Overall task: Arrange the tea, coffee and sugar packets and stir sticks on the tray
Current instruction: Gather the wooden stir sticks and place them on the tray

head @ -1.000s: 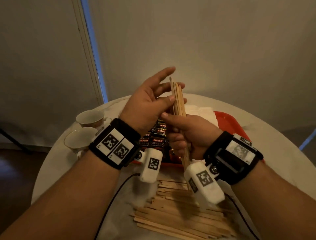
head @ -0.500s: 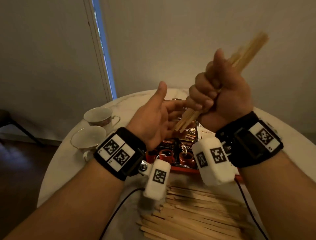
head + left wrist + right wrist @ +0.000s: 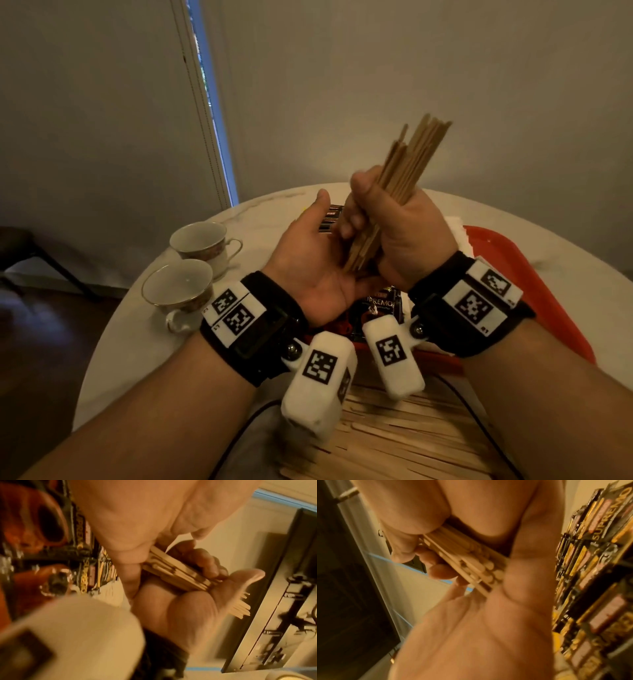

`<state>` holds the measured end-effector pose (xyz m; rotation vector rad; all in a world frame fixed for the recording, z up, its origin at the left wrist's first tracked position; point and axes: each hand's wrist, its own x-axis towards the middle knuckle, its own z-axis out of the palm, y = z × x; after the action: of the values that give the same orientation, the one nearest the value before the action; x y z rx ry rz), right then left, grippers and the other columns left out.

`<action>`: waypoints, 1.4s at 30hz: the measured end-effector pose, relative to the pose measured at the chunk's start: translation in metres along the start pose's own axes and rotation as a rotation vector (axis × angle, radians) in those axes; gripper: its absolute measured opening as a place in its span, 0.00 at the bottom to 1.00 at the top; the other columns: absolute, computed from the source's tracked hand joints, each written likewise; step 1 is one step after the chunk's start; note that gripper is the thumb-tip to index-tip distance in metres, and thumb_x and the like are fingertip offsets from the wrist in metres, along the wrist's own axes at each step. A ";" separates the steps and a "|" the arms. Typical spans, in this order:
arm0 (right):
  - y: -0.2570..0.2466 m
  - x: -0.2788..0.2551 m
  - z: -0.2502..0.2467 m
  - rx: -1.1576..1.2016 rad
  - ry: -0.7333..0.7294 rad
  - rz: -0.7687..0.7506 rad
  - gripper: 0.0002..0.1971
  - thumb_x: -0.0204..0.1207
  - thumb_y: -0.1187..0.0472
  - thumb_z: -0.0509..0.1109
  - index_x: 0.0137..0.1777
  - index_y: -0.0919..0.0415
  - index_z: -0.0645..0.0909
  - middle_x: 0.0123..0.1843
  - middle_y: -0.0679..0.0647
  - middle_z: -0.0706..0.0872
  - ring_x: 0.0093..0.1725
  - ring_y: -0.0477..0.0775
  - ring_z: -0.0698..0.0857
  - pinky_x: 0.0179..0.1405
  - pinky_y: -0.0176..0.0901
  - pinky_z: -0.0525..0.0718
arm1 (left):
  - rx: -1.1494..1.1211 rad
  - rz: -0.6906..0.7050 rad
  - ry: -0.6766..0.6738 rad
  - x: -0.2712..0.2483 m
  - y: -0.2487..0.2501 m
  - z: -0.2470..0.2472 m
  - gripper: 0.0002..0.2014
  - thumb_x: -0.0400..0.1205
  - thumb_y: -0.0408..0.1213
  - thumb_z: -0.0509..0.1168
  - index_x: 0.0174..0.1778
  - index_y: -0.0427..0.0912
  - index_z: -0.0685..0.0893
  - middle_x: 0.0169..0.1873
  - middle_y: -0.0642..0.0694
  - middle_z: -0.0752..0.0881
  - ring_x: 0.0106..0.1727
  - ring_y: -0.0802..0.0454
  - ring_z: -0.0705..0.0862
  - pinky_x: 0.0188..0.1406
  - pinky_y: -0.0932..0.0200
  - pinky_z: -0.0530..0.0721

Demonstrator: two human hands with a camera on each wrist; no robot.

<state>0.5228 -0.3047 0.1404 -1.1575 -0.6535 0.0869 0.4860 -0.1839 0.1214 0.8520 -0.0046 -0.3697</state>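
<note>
My right hand grips a bundle of wooden stir sticks in its fist, above the near end of the red tray. The bundle stands tilted, tops leaning right. Its lower ends press into the palm of my left hand, which is held flat and open beside the fist. In the right wrist view the stick ends meet that palm. The left wrist view shows the sticks between both hands. Black coffee packets lie in rows on the tray under my hands.
A heap of loose stir sticks lies on the white round table at its near edge. Two teacups stand at the left. White packets sit at the tray's far end. Black cables trail from my wrists.
My right hand turned the bundle over and brought it down from a raised tilt until the stick ends met my left palm. The left hand stayed open and turned palm up.
</note>
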 end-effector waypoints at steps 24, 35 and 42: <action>-0.011 -0.009 0.007 0.027 -0.077 0.581 0.20 0.78 0.47 0.74 0.58 0.65 0.84 0.40 0.61 0.89 0.29 0.49 0.87 0.23 0.34 0.86 | 0.158 0.662 0.134 -0.011 0.034 -0.006 0.28 0.90 0.54 0.60 0.26 0.45 0.86 0.35 0.42 0.91 0.59 0.39 0.92 0.66 0.39 0.87; -0.001 -0.010 0.023 0.062 0.267 0.399 0.14 0.80 0.48 0.74 0.49 0.60 0.85 0.32 0.52 0.83 0.25 0.45 0.74 0.21 0.36 0.77 | 0.428 0.819 0.216 -0.014 0.019 0.003 0.15 0.78 0.56 0.76 0.45 0.46 0.91 0.49 0.36 0.93 0.39 0.32 0.90 0.42 0.31 0.90; -0.002 -0.006 0.016 0.064 0.334 0.343 0.10 0.76 0.55 0.78 0.41 0.60 0.82 0.28 0.51 0.81 0.21 0.44 0.72 0.14 0.32 0.69 | 0.257 0.875 0.169 -0.012 0.022 0.003 0.17 0.75 0.36 0.80 0.51 0.35 0.80 0.50 0.37 0.91 0.45 0.41 0.92 0.43 0.45 0.91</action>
<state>0.5093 -0.2946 0.1438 -1.1789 -0.1531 0.1988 0.4809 -0.1690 0.1417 1.0462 -0.2653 0.5353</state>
